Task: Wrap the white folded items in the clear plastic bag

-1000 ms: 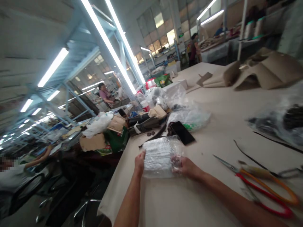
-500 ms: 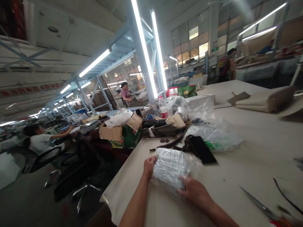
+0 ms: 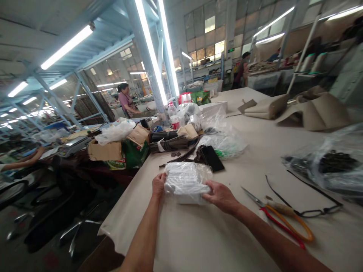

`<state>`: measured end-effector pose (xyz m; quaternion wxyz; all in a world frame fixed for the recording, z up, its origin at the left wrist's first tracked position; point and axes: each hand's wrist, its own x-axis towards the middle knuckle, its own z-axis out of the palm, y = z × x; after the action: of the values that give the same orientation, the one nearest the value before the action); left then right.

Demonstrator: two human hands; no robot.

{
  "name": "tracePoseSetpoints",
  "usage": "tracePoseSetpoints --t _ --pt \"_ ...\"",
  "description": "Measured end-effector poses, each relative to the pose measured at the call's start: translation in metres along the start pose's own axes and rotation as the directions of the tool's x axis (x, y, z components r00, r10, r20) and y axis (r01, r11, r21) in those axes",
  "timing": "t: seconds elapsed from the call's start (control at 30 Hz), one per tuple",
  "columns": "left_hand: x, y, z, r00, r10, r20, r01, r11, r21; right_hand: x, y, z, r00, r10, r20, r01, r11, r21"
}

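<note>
Between my two hands is a clear plastic bag packed with white, stacked-looking contents; what they are I cannot make out. My left hand grips its left edge, fingers closed on the plastic. Closed on the right side of the bag is my right hand, thumb towards me. The bag is at the near side of the pale-covered table. Just behind it lie a black phone and a dark strap.
To the right lie scissors with red and orange handles, eyeglasses and a plastic bag of dark pieces. Behind are bundled dark strips, a bottle and a green box. A person stands farther back.
My view has swung right, bringing the eyeglasses and the bag of dark pieces into sight. Both hands still hold the bag, its near side now raised or folded differently.
</note>
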<state>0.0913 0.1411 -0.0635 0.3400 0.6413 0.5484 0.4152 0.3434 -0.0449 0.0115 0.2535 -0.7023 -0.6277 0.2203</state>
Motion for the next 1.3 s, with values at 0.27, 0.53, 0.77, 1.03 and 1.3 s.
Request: tracePoseSetpoints --t 0.27,0.53,0.77,1.03,1.3 --pt "-0.004 0.003 0.0 1.0 -0.016 -0.014 0.018 0.994 0.11 -0.084 0.076 -0.032 0.978 0.141 -0.152 -0.148 0.989 -0.033" --pt "0.025 0.014 -0.016 0.998 -0.043 -0.043 0.054 0.954 0.294 -0.096 0.11 0.002 0.898 -0.215 -0.385 0.117 0.958 -0.262" --pt "0.104 0.044 -0.037 0.992 -0.044 -0.121 0.094 0.888 0.45 -0.09 0.13 -0.012 0.839 -0.159 -0.52 -0.003 0.955 -0.297" --pt "0.132 0.04 -0.036 0.936 0.057 -0.348 0.15 0.828 0.54 -0.087 0.131 -0.012 0.826 -0.095 -0.556 -0.075 0.958 -0.276" --pt "0.066 0.102 0.096 0.658 0.741 0.135 -0.717 0.562 0.412 -0.088 0.124 -0.013 0.817 -0.129 -0.563 -0.066 0.948 -0.312"
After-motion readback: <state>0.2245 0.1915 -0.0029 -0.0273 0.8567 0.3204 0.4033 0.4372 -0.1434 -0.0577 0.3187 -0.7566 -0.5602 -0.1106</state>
